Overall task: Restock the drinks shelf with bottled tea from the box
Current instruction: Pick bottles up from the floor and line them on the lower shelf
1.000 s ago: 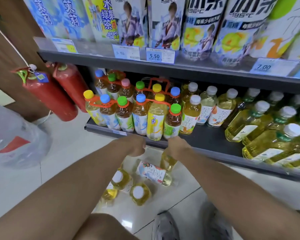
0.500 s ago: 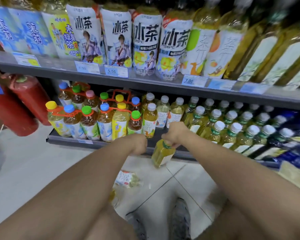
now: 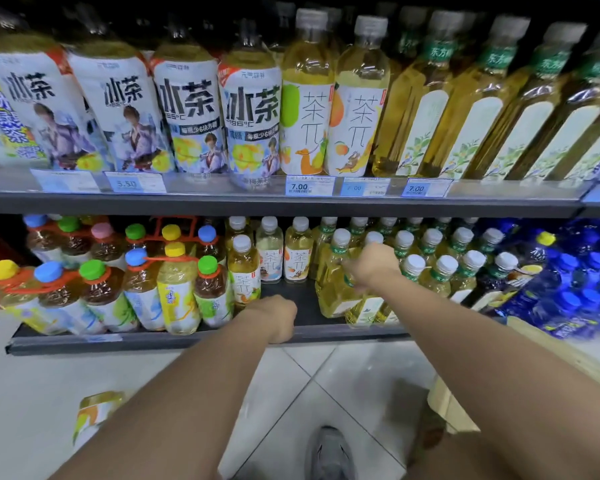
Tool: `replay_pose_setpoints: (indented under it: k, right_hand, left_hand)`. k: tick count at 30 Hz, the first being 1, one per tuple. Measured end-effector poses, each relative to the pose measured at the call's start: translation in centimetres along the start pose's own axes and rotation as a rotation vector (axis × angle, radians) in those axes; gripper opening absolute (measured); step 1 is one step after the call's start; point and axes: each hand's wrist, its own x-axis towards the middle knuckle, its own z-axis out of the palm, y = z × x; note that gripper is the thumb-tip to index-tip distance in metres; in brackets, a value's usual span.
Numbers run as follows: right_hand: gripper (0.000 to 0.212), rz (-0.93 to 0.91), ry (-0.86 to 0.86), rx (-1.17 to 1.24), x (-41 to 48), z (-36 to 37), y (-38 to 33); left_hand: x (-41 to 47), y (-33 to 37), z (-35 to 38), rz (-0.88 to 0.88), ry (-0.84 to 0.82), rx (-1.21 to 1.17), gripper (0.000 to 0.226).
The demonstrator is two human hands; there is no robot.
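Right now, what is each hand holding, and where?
Right hand grips a green-label tea bottle near its neck, at the lower shelf. Left hand is a fist on the shelf edge, apparently empty.

The dark metal lower shelf [image 3: 201,339] carries banded packs of colour-capped tea bottles [image 3: 101,292] at left, white-capped yellow tea bottles [image 3: 430,268] mid-right, and blue bottles [image 3: 575,289] far right. The upper grey shelf [image 3: 291,202] holds tall tea bottles [image 3: 250,112]. One yellow bottle [image 3: 94,414] lies on the white tiled floor [image 3: 25,393].
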Motion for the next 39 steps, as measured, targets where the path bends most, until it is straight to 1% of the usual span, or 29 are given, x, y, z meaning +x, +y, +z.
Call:
replay_pose_setpoints:
  k: [2,4,8,10,11,12,15,17,19,23,27,30,33,36,39]
  right_hand:
    - [0.029,0.029,0.011,0.028,0.8,0.6,0.6]
    - [0.029,0.017,-0.016,-0.012,1.5,2.0,1.1]
    - [0.037,-0.014,-0.002,-0.003,2.6,3.9,1.0]
    - [0.031,-0.048,-0.01,-0.024,2.9,4.0,0.7]
    - [0.025,-0.079,-0.024,-0.065,3.1,4.1,0.5]
    - [0.024,-0.108,-0.025,-0.103,3.0,4.2,0.5]
    - [0.047,-0.182,-0.011,-0.094,3.4,4.8,1.0]
    - [0.054,-0.229,-0.041,-0.118,3.7,4.9,1.1]
    - [0.049,-0.247,-0.044,-0.164,4.0,4.9,1.2]
    - [0.04,-0.203,0.027,-0.11,3.9,4.9,1.3]
    - [0.042,-0.191,0.036,-0.135,4.2,5.3,1.3]
    - [0.05,-0.197,0.02,-0.207,4.5,5.5,0.9]
    - [0.061,-0.175,0.012,-0.322,3.5,5.1,0.6]
    - [0.058,-0.204,0.005,-0.453,1.0,4.5,-0.2]
    - [0.052,-0.332,-0.027,-0.502,-2.5,4.3,-2.3]
  left_hand:
    - [0.5,-0.2,0.2,-0.006,0.0,0.042,0.025]
    - [1.0,-0.4,0.4,-0.02,-0.022,0.055,0.025]
    - [1.6,-0.7,0.7,-0.024,-0.05,0.049,0.023]
    - [1.6,-0.8,0.7,-0.019,-0.046,0.051,0.021]
    - [1.6,-0.8,0.7,-0.021,-0.042,0.054,0.021]
    - [1.5,-0.8,0.8,-0.023,-0.038,0.057,0.021]
    - [1.4,-0.8,0.8,-0.019,-0.048,0.061,0.025]
    - [1.3,-0.7,1.0,-0.01,-0.052,0.059,0.026]
    - [1.3,-0.8,1.2,-0.005,-0.049,0.053,0.026]
    - [1.2,-1.6,1.5,-0.014,-0.037,0.039,0.024]
    - [1.2,-2.2,1.8,-0.04,-0.043,0.039,0.024]
    - [1.1,-2.5,1.7,-0.038,-0.045,0.036,0.024]
    - [0.3,-2.8,1.1,-0.056,-0.007,0.006,0.024]
    - [-1.1,-3.4,0.6,-0.065,0.016,-0.043,0.026]
    - [-4.4,-4.4,0.0,-0.061,0.048,-0.082,0.026]
